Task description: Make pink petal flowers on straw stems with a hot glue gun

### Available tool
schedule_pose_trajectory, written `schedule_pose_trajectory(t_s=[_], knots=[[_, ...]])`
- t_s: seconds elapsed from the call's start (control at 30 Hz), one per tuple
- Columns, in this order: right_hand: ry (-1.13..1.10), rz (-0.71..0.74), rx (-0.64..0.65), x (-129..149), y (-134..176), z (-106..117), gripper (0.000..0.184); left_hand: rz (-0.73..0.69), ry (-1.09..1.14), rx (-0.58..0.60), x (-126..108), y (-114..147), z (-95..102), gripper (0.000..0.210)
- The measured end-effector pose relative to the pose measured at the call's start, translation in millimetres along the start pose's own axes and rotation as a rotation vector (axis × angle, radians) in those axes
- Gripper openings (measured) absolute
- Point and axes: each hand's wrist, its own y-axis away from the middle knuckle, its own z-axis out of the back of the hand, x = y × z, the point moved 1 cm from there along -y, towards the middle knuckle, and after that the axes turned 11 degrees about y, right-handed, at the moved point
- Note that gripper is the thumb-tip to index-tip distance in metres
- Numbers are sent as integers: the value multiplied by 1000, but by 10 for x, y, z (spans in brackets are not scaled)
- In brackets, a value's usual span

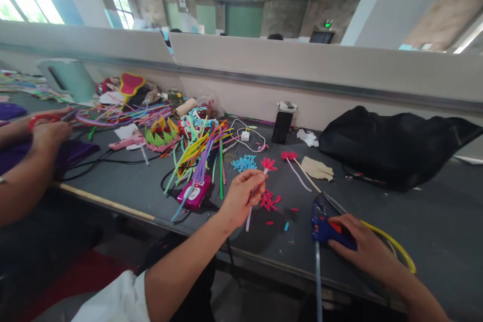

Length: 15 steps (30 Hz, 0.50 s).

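Pinched between thumb and fingers of my left hand (245, 193) is a pipe-cleaner flower (268, 164) with a pinkish-red head and a pale stem running down below the fist. My right hand (364, 244) grips the handle of a blue glue gun (320, 224), low over the table or resting on it. A long glue stick (318, 276) sticks out of its rear toward me. Between the hands lie short red pipe-cleaner pieces (268, 200), with a small pile of blue pieces (244, 162) behind. Another red flower (289, 155) lies on the table farther back.
Scissors (334, 203) with yellow handles lie beside the glue gun. A black bag (388, 146) occupies the right back. Bundled pipe cleaners (199, 151), a magenta box (194, 193) and a pink glue gun (127, 142) are leftward. At far left, another person's hands (51, 128) hold red-handled scissors.
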Motion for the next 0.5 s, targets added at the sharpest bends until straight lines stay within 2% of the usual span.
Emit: schedule_pose_trajectory(t_s=[0.1, 0.17, 0.23, 0.33, 0.5], knots=[[13, 32, -64, 54, -34, 114, 35, 6, -10, 3, 9, -14, 9, 21], [18, 12, -167, 160, -132, 180, 30, 16, -12, 4, 15, -18, 1, 19], [43, 59, -207, 320, -285, 205, 25, 27, -8, 2, 18, -18, -12, 17], [186, 227, -119, 586, -540, 153, 18, 45, 4, 2, 16, -10, -21, 15], [490, 283, 14, 862, -800, 20, 16, 56, 34, -4, -6, 1, 13, 14]])
